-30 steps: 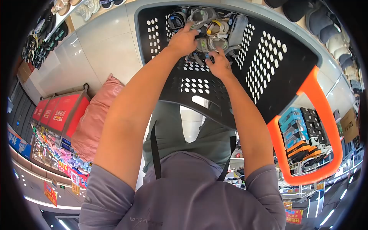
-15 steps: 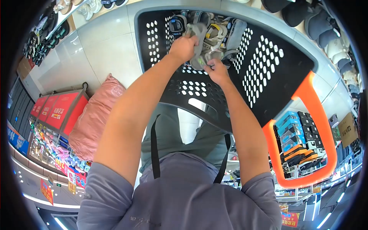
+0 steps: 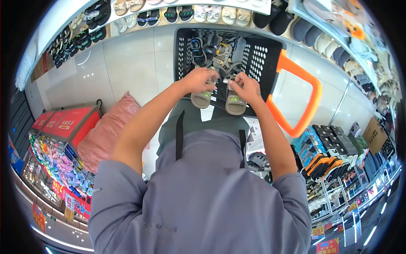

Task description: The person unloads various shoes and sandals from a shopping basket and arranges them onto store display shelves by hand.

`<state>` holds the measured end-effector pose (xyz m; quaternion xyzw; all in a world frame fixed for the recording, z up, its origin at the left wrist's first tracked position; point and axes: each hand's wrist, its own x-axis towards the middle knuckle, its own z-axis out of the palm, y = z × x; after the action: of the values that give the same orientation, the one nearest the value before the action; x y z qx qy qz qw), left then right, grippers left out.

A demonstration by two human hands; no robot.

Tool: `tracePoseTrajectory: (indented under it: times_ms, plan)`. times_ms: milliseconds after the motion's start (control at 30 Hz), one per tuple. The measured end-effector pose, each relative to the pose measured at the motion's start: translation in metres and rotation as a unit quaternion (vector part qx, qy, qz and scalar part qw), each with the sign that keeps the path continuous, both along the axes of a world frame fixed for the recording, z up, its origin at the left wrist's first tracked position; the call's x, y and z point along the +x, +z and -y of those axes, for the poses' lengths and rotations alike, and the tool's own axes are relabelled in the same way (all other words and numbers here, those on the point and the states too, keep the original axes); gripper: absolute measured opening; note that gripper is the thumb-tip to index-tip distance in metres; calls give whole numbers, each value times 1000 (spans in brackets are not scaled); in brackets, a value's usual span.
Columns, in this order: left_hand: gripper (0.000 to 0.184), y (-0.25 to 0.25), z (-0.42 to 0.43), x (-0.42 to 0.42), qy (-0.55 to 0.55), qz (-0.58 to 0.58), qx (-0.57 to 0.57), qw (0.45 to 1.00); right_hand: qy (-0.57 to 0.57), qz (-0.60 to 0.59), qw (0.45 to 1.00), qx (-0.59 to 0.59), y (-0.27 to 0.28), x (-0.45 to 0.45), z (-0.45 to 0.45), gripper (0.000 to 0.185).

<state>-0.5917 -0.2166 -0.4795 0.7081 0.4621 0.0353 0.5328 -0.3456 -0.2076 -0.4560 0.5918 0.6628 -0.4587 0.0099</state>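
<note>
Two grey-beige sandals hang side by side over the near edge of a black shopping basket (image 3: pixel 181 59). My left hand (image 3: pixel 199 80) is closed at the upper part of the left sandal (image 3: pixel 200 101), its fingertips partly hidden. Pinched by its upper straps, the right sandal (image 3: pixel 235 105) is in my right hand (image 3: pixel 248 88). Both insoles face up and carry yellow-green lettering near the heel. Behind my hands, inside the basket, lie several more sandals (image 3: pixel 222 53) in grey, black and yellow.
An orange handle (image 3: pixel 315 97) sticks out from the basket's right side. Shoe shelves (image 3: pixel 169 21) curve along the far side. To the left stand a pink sack (image 3: pixel 112 131) and a red-sided display rack (image 3: pixel 69 125). Stacked shoeboxes (image 3: pixel 327 139) are at the right.
Both hands have drawn the sandals out of the basket's pile toward my body, and the pair now hangs apart. The view has shifted, showing more of the far shelves.
</note>
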Motion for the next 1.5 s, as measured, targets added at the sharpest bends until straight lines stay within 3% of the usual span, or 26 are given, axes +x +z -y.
tracePoseTrajectory:
  times_ms: [100,300,433,567,633,700,933,1167,1500]
  plan:
    - [52,58,-4,11,1,82,4,997,-2,-63,996,70,46,-13,3,31]
    - [49,134,5,19,-6,64,39,997,-125,-71,970,197,109,-37,17,25]
    - [42,170,10,19,0,51,107,993,-152,-140,937,283,137,-40,26,19]
    - [40,194,17,17,25,48,251,967,-159,-186,921,303,164,-36,31,15]
    - [38,210,19,15,38,59,288,955,-159,-232,887,366,172,-35,31,17]
    - [36,220,22,11,127,94,270,950,-201,-253,880,350,182,-32,36,18]
    - [36,241,23,-2,101,89,315,940,-273,-306,844,346,194,-33,48,22]
    - [34,256,18,3,108,118,364,917,-276,-304,841,351,212,-46,45,27]
    - [18,271,-3,8,96,130,357,920,-257,-291,796,464,226,-40,30,22]
